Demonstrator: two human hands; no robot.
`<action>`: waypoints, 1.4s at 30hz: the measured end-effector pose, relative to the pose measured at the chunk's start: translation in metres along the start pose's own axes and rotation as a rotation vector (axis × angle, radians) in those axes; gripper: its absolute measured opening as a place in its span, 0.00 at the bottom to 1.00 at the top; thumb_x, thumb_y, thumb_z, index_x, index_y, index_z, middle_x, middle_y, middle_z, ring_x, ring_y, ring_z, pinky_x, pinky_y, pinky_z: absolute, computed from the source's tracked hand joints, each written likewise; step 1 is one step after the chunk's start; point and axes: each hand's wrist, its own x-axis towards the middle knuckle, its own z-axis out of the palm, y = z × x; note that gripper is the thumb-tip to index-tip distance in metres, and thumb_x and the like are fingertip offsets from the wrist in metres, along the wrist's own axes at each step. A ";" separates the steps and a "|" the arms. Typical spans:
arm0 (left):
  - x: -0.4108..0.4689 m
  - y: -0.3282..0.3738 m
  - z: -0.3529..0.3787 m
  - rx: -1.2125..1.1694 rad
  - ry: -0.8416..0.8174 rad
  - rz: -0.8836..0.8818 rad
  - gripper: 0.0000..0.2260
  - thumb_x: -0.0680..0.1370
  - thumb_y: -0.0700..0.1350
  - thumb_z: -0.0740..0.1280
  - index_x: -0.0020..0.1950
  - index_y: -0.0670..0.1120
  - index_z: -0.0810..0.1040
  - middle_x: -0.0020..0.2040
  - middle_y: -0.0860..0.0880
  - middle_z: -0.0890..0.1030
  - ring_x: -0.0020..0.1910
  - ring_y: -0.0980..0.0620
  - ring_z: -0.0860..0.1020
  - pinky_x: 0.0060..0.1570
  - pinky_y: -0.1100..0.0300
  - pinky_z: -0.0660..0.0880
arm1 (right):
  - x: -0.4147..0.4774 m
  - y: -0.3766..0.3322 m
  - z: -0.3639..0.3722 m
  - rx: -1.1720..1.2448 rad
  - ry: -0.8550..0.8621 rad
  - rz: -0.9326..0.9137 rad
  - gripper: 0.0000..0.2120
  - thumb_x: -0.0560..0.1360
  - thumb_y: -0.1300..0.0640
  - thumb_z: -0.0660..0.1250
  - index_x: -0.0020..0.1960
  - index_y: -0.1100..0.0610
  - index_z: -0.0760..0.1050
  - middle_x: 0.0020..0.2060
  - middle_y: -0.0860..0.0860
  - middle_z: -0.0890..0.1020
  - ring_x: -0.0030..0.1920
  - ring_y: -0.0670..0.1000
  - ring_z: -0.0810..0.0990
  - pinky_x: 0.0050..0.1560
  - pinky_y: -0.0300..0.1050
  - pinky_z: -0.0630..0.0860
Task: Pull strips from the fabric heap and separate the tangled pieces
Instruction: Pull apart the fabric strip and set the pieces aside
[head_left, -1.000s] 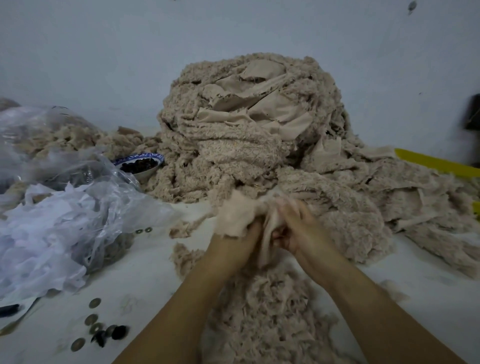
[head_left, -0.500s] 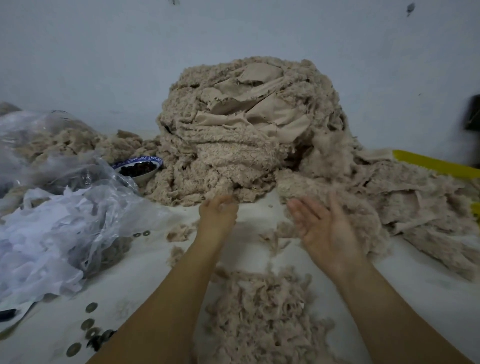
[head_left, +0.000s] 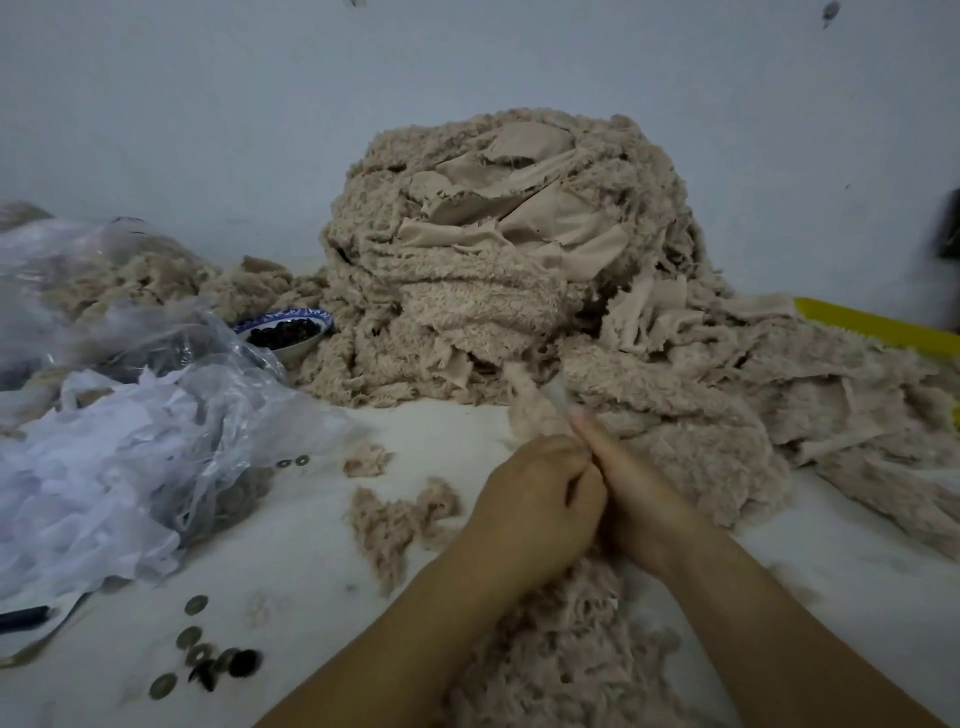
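A tall heap of beige fleecy fabric strips (head_left: 498, 270) stands at the back of the white table and spreads to the right. My left hand (head_left: 535, 512) and my right hand (head_left: 639, 499) meet at the heap's front edge. Both pinch the near end of one fuzzy strip (head_left: 530, 402), which runs from my fingers up into the heap. A loose pile of separated pieces (head_left: 561, 660) lies under my wrists, with smaller tufts (head_left: 400, 514) to its left.
A clear plastic bag (head_left: 130, 447) of white scraps fills the left side. A blue-rimmed bowl (head_left: 288, 332) of dark buttons sits behind it. Loose metal rings and buttons (head_left: 208, 660) lie at the front left. A yellow edge (head_left: 878, 325) shows at the far right.
A second ago both hands held a tuft, then dropped it and opened over the table. Now they have come together again and taken hold of a new strip at the heap's front.
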 end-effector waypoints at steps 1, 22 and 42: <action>-0.002 0.005 -0.002 0.020 -0.022 0.038 0.13 0.81 0.45 0.61 0.36 0.49 0.68 0.35 0.57 0.68 0.37 0.60 0.67 0.38 0.72 0.63 | -0.002 0.000 -0.001 -0.003 0.004 0.000 0.17 0.74 0.47 0.70 0.55 0.59 0.81 0.46 0.57 0.85 0.47 0.51 0.86 0.44 0.44 0.81; -0.009 -0.038 -0.020 -0.987 0.178 -0.578 0.21 0.71 0.62 0.70 0.47 0.44 0.77 0.26 0.50 0.66 0.24 0.54 0.62 0.29 0.61 0.60 | -0.001 0.005 0.011 -0.130 0.124 -0.225 0.09 0.82 0.56 0.62 0.54 0.58 0.80 0.48 0.59 0.86 0.45 0.52 0.86 0.41 0.45 0.82; -0.005 -0.050 -0.034 -1.092 0.597 -0.738 0.21 0.85 0.56 0.56 0.59 0.42 0.82 0.41 0.45 0.81 0.25 0.55 0.71 0.18 0.67 0.65 | -0.011 -0.014 0.012 -0.205 0.460 -0.317 0.23 0.82 0.45 0.61 0.30 0.51 0.67 0.21 0.47 0.64 0.18 0.45 0.59 0.21 0.38 0.54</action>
